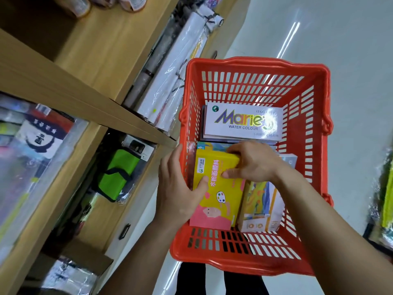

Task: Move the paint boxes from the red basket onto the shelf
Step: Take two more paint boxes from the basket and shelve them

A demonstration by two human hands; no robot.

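The red basket (pixel 255 67) stands on the floor beside the wooden shelf (pixel 63 86). Inside it a yellow and pink paint box (pixel 217 201) is held by both hands: my left hand (pixel 180 188) grips its left edge, thumb on the cover, and my right hand (pixel 253 162) holds its top right corner. A white Marie's water colour box (pixel 242 121) lies on a stack at the basket's far end. To the right of the yellow box sits an orange and white paint box (pixel 255 207). A blue box (pixel 204 146) shows partly under the yellow one.
The shelf on the left holds plastic-wrapped packs (pixel 32 145), a green pouch (pixel 119 175) and wrapped paper rolls (pixel 176 67). A bare shelf board (pixel 102 41) lies higher up. Pale floor runs to the right of the basket, with more goods at the right edge (pixel 385 201).
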